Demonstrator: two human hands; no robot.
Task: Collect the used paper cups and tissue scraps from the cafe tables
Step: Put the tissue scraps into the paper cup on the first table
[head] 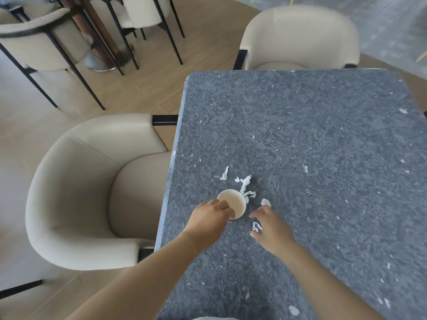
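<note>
Now cup [232, 201] upright within L grip [211, 217].

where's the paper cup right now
In the head view, the paper cup stands upright near the left edge of the grey table, the left hand gripping its near side and tissue scraps lying just beyond it.

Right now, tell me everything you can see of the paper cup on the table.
The paper cup is white with a rolled round rim and a pale cream inside that looks empty. It stands upright on the dark speckled table, near its left edge. The left hand grips its near side, fingers curled over the rim. A twisted tissue scrap lies close by its far side; whether they touch is unclear.
</note>
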